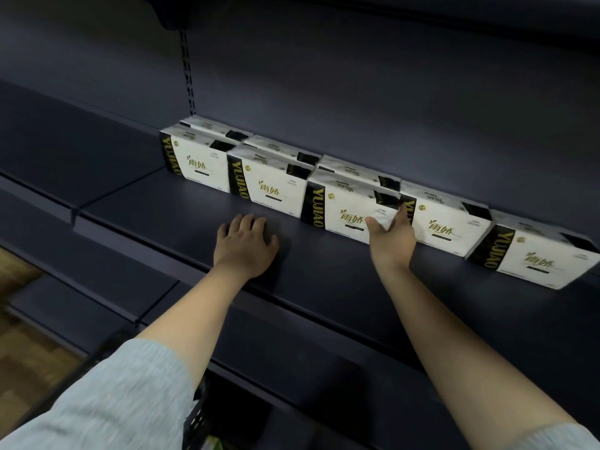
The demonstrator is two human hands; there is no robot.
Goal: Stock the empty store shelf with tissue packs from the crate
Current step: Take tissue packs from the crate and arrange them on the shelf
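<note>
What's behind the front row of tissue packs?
A second row of packs stands behind the front row, only tops showing. Whether it continues behind the two rightmost packs is hidden.

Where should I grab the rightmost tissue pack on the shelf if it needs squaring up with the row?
Take the rightmost tissue pack by its two short ends, coming from the front. It stands apart from its neighbour, angled, so both the black-banded left end and the right end look reachable. The right hand is nearest, touching the third pack.
</note>
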